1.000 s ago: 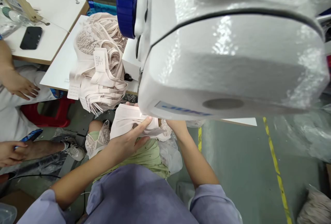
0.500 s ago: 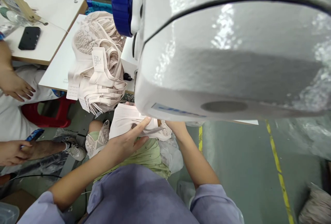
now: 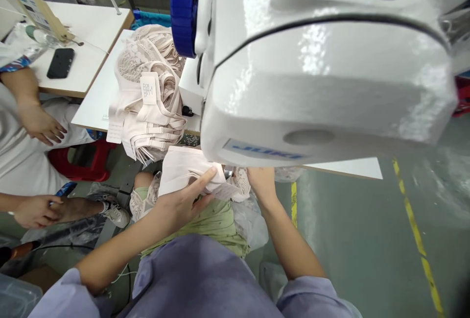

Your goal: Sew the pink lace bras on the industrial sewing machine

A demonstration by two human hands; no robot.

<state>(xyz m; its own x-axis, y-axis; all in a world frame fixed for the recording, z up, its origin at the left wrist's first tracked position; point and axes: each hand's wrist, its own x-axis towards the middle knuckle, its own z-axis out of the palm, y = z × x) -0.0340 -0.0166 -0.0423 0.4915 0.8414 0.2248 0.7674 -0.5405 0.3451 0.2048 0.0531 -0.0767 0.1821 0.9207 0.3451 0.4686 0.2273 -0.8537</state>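
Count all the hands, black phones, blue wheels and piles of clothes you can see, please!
Camera wearer's hands: 2, the left hand and the right hand
Other hands, at the left side: 2, an upper hand and a lower hand
Black phones: 1 phone
Blue wheels: 1 wheel
Clothes piles on tables: 1 pile
Total: 7

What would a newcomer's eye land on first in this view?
Probably the glossy white sewing-machine head, dominating the upper right, with its round, ribbed blue knob. To its left, a heap of beige lace bras lies on a white tabletop. Below, the left hand touches pale pinkish fabric.
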